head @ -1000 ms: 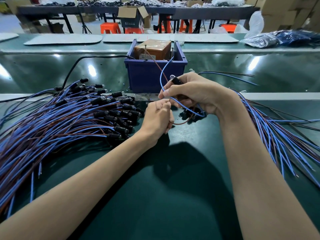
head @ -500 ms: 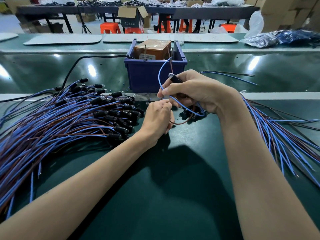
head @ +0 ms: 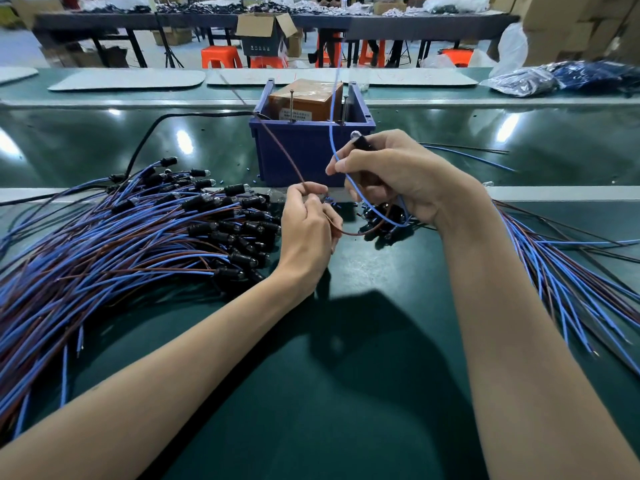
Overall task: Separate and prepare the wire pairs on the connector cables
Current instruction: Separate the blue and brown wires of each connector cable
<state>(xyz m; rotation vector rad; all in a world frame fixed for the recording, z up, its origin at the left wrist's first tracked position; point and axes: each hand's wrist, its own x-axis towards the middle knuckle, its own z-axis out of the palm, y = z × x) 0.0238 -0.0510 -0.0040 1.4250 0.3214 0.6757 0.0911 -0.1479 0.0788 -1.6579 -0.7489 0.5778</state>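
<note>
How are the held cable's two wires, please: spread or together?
Spread: brown wire leans left from left hand; blue wire rises by right hand.

Factory assembly line: green conveyor belt (head: 346, 375); cable piles (head: 121, 244); stacked cartons (head: 571, 32)

Blue wire (head: 331, 109), brown wire (head: 277, 143), dark blue bin (head: 294, 150), green table (head: 346, 393)

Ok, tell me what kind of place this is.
Probably an electronics assembly workshop: heaps of identical blue-and-brown connector cables lie on a long green workbench, with more worktables and cardboard boxes behind. The left hand pinches a brown wire; the right hand grips its connector.
</note>
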